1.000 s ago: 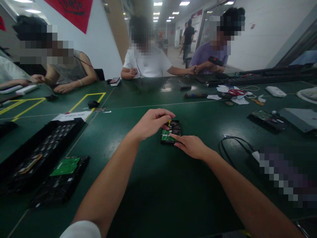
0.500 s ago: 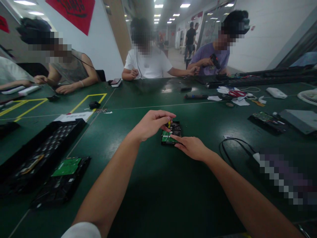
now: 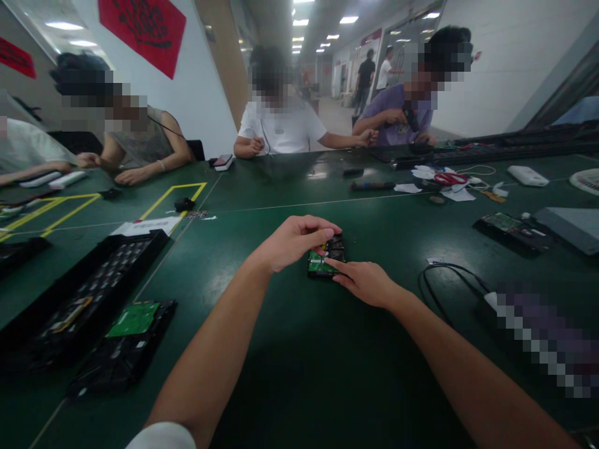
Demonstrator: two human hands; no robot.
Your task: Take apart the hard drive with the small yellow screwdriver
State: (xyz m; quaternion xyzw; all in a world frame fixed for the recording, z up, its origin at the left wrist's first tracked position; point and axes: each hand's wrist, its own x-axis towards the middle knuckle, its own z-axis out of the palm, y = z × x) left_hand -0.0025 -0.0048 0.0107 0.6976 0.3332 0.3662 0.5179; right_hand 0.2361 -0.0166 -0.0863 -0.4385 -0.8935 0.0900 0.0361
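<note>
My left hand [image 3: 299, 242] is closed in a pinch round a small screwdriver [image 3: 323, 246], whose yellow and black handle is mostly hidden by the fingers. The screwdriver stands nearly upright, its shaft running down to a green circuit board on a black hard drive [image 3: 335, 254]. This drive lies flat on the dark green table [image 3: 299, 368]. With index finger stretched out, my right hand [image 3: 365, 282] reaches onto the board close to the shaft, its thumb low by the drive's near edge. Whether the fingertip touches the shaft I cannot tell.
To the left lie a long black tray [image 3: 88, 293] and a black part with a green board [image 3: 135, 321]. A similar board unit [image 3: 510, 229], a grey box [image 3: 568, 226] and a black cable [image 3: 433, 293] are on the right. Several people sit across the table.
My left fingers have turned a little round the screwdriver, covering more of its handle. The right hand stays on the board. The whole view has shifted slightly.
</note>
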